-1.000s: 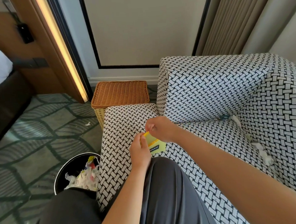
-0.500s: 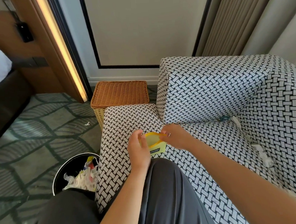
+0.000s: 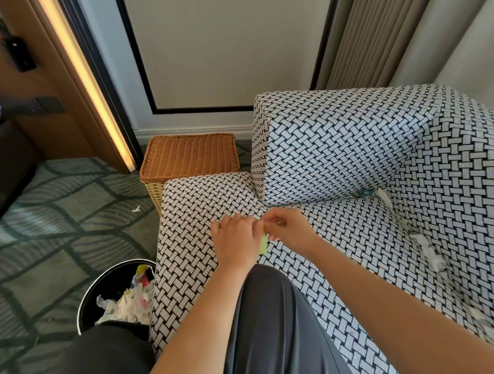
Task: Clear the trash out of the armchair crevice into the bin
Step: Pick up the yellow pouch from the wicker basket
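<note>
My left hand (image 3: 237,238) and my right hand (image 3: 288,227) meet over the seat of the armchair (image 3: 338,147), both with the fingers curled in. Together they pinch a small yellow-green wrapper (image 3: 263,244); only a narrow strip of it shows between the two hands, so I cannot tell its full shape. The strip I see runs up and down, its lower end hanging toward my knee.

The armchair has a black and white woven pattern. In the crevice between the seat and the arm on my right lie white crumpled papers (image 3: 426,251), and a small bluish scrap (image 3: 365,192) sits in the far corner of the seat.

On the floor at my left stands the black bin (image 3: 89,303), just beside the armchair, with crumpled trash inside. A wicker basket (image 3: 190,157) stands behind the seat, near the wall. The carpet (image 3: 56,225) is green with a leaf pattern.
</note>
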`<state>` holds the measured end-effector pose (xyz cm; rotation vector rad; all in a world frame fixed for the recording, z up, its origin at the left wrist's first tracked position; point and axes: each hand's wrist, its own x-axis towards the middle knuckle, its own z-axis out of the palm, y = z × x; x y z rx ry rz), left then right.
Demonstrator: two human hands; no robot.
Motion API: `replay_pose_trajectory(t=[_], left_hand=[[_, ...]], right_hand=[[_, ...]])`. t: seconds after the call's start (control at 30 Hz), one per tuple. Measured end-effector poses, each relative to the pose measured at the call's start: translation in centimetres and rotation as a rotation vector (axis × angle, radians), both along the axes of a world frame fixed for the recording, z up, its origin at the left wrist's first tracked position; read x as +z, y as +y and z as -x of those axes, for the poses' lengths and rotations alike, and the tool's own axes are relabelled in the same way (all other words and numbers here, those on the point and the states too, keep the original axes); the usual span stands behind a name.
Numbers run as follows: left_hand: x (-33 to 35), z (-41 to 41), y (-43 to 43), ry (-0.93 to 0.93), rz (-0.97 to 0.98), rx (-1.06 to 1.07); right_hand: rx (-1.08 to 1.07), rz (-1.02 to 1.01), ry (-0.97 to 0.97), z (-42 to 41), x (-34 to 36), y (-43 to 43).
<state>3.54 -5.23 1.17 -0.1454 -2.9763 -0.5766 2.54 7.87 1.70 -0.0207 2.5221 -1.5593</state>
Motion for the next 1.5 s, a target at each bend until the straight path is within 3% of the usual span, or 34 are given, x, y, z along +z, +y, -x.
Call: replay_pose_trajectory(t=[0.2,0.5,0.77,1.0,1.13,1.23,1.33,1.5], left_hand=[[-0.2,0.1,0.4,0.025,-0.091,0.063],[0.2,0.5,-0.7,0.068,-0.043,-0.032],[0.5,1.6,-1.4,0.070,-0.225,-0.014],[1.4,2.4,-3.2,0.071,-0.107,-0.008],[1.1,3.0,-6.7,-0.057,-0.229,0.188],[0.0,3.0,-10.0,-0.122,-0.340,0.280],[-1.1,2.4,-10.9,-0.177,-0.430,0.225],[-1.9,2.4,-8.1,-0.442,-0.641,0.126]], right_hand=[[0.065,-0.026,-0.008,-0.2,0.1,0.1],[0.125,-0.278,0.100,0.5,0.1,-1.1],[0.142,-0.346,0.160,1.4,0.1,-0.7],[0.169,-0.382,0.204,2.4,0.7,-1.4],[0.074,-0.425,0.105,2.9,-0.2,0.8],[-0.041,-0.326,0.022,2.6,-1.1,2.5],[-0.056,-0.243,-0.009,2.5,-1.3,2.4],[-0.037,-0.231,0.042,2.6,-1.2,1.0]])
